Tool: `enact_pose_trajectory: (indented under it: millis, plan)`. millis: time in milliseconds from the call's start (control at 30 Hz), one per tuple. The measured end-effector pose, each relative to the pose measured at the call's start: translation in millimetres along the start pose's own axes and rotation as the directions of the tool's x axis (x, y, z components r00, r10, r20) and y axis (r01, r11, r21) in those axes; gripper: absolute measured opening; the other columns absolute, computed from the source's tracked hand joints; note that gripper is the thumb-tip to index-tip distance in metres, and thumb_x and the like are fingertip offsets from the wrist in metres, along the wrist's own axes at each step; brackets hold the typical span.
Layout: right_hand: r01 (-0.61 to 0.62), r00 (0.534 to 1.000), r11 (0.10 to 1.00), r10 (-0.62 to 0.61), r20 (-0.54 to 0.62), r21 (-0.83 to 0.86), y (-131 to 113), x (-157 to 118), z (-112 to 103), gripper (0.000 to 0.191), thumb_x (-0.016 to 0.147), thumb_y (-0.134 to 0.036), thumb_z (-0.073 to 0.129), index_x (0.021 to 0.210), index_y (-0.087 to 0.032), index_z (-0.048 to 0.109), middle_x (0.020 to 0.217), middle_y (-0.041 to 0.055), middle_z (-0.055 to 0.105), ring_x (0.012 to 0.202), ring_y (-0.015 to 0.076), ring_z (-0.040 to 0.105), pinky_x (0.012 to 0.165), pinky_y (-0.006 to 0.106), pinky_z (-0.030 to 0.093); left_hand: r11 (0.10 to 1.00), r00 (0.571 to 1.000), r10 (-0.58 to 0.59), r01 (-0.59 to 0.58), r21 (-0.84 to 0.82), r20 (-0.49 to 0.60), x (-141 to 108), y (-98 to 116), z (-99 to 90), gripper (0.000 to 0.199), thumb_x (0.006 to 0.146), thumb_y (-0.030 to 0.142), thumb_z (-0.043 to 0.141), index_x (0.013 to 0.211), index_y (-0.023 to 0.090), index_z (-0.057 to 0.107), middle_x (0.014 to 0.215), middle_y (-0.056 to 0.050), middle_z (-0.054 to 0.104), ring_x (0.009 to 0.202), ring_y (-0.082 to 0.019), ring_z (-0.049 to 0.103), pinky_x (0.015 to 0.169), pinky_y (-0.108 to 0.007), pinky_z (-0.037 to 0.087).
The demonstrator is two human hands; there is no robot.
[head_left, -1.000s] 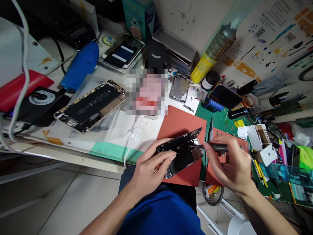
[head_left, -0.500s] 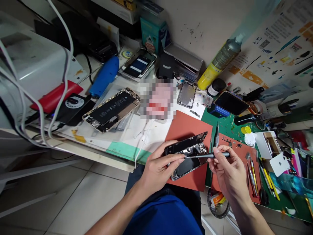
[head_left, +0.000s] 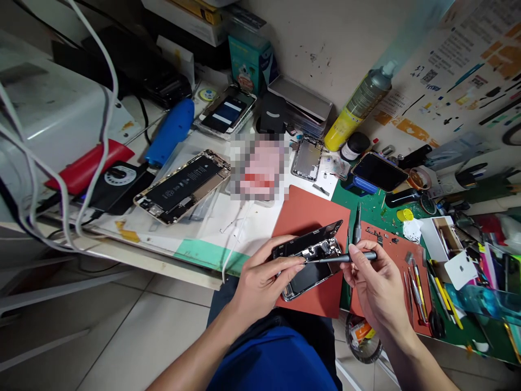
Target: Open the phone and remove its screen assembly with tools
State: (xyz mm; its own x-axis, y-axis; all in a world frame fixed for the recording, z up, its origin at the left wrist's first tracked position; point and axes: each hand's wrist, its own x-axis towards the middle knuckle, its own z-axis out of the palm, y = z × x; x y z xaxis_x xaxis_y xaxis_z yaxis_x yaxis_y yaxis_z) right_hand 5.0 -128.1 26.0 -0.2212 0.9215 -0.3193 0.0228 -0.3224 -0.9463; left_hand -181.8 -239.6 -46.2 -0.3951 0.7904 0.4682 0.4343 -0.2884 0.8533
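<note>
Leftward by a touch since the previous frame, the right hand (head_left: 378, 290) has shifted its screwdriver (head_left: 342, 258), which stays pinched firmly between thumb and fingers, with the tip reaching over the exposed insides of the opened phone (head_left: 313, 260). The left hand (head_left: 264, 285) is clenched around the phone's near edge, its fingers curled across the casing, and holds it over the red mat (head_left: 309, 212) in front of the person, close to the desk's edge. A second screwdriver (head_left: 357, 222) stands upright just beyond the phone, apart from both hands and near the right hand's fingers.
</note>
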Motion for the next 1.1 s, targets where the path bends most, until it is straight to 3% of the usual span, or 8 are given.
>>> enact_pose_trajectory:
  millis: [300, 467, 600, 667, 767, 967, 1033, 1100]
  plan:
    - [0.077, 0.997, 0.995, -0.077, 0.010, -0.070, -0.6, -4.3, -2.5, 0.030, 0.089, -0.039, 0.088, 0.099, -0.022, 0.065, 0.066, -0.0064, 0.060, 0.056, 0.0102, 0.063, 0.051, 0.018, 0.049, 1.000, 1.000, -0.013, 0.013, 0.023, 0.004, -1.3, 0.3, -0.2, 0.024, 0.094, 0.006, 0.072, 0.108, 0.023, 0.082, 0.130, -0.009, 0.073, 0.114, -0.018, 0.074, 0.095, -0.028, 0.062]
    - [0.274, 0.959, 0.924, -0.285, -0.001, -0.267, -10.5, -9.7, -13.3, 0.021, 0.097, -0.034, 0.079, 0.106, -0.023, 0.064, 0.071, -0.0043, 0.066, 0.058, 0.0112, 0.066, 0.059, 0.022, 0.056, 0.999, 0.999, -0.042, 0.041, 0.020, 0.012, -1.0, 1.1, -2.3, 0.024, 0.095, 0.007, 0.071, 0.109, 0.023, 0.081, 0.131, -0.008, 0.073, 0.117, -0.019, 0.074, 0.094, -0.027, 0.062]
    - [0.550, 0.809, 0.574, -0.546, 0.217, -0.607, -16.8, -17.6, -20.9, 0.018, 0.098, -0.022, 0.074, 0.113, -0.022, 0.063, 0.087, 0.0001, 0.072, 0.067, 0.0128, 0.072, 0.061, 0.021, 0.059, 0.999, 0.998, -0.054, 0.054, 0.003, 0.018, 0.6, 2.1, -3.9, 0.026, 0.095, 0.006, 0.071, 0.110, 0.024, 0.081, 0.130, -0.007, 0.073, 0.119, -0.019, 0.073, 0.094, -0.027, 0.061]
    - [0.656, 0.706, 0.369, -0.608, 0.363, -0.658, -17.4, -17.6, -18.1, 0.018, 0.098, -0.015, 0.071, 0.112, -0.021, 0.062, 0.086, -0.0011, 0.070, 0.065, 0.0110, 0.072, 0.062, 0.019, 0.060, 0.999, 0.998, -0.052, 0.052, -0.003, 0.021, 1.0, 2.6, -4.1, 0.026, 0.095, 0.005, 0.071, 0.110, 0.025, 0.081, 0.129, -0.006, 0.073, 0.119, -0.019, 0.073, 0.097, -0.027, 0.060]
    - [0.716, 0.619, 0.219, -0.639, 0.457, -0.663, -16.5, -12.5, -9.3, 0.016, 0.100, -0.011, 0.067, 0.111, -0.019, 0.059, 0.085, -0.0008, 0.070, 0.066, 0.0103, 0.072, 0.063, 0.017, 0.060, 0.999, 0.999, -0.050, 0.050, 0.002, 0.021, 0.8, 2.8, -3.9, 0.026, 0.096, 0.005, 0.070, 0.109, 0.024, 0.080, 0.130, -0.006, 0.073, 0.119, -0.018, 0.073, 0.098, -0.027, 0.060]
    - [0.716, 0.627, 0.220, -0.619, 0.472, -0.663, -13.7, -6.4, -5.8, 0.016, 0.100, -0.011, 0.066, 0.110, -0.020, 0.058, 0.087, 0.0000, 0.071, 0.068, 0.0101, 0.073, 0.065, 0.017, 0.060, 0.998, 0.998, -0.055, 0.055, 0.015, 0.020, -0.5, 0.7, -3.4, 0.025, 0.096, 0.006, 0.070, 0.110, 0.024, 0.080, 0.131, -0.007, 0.073, 0.120, -0.019, 0.073, 0.097, -0.026, 0.061]
    - [0.695, 0.664, 0.294, -0.614, 0.427, -0.656, -15.7, -9.7, -10.8, 0.015, 0.100, -0.013, 0.067, 0.111, -0.021, 0.059, 0.087, -0.0003, 0.071, 0.070, 0.0106, 0.073, 0.066, 0.018, 0.060, 0.998, 0.998, -0.057, 0.056, 0.008, 0.022, -1.2, 0.0, -3.5, 0.026, 0.096, 0.006, 0.070, 0.111, 0.025, 0.080, 0.132, -0.006, 0.072, 0.119, -0.018, 0.073, 0.096, -0.026, 0.061]
    - [0.646, 0.741, 0.456, -0.565, 0.362, -0.611, -20.5, -16.1, -14.9, 0.014, 0.103, -0.016, 0.064, 0.115, -0.023, 0.059, 0.091, 0.0013, 0.073, 0.076, 0.0127, 0.074, 0.069, 0.021, 0.061, 0.998, 0.998, -0.058, 0.058, -0.001, 0.024, -1.8, 0.0, -4.1, 0.027, 0.096, 0.006, 0.070, 0.111, 0.026, 0.080, 0.132, -0.006, 0.072, 0.118, -0.018, 0.073, 0.097, -0.027, 0.060]
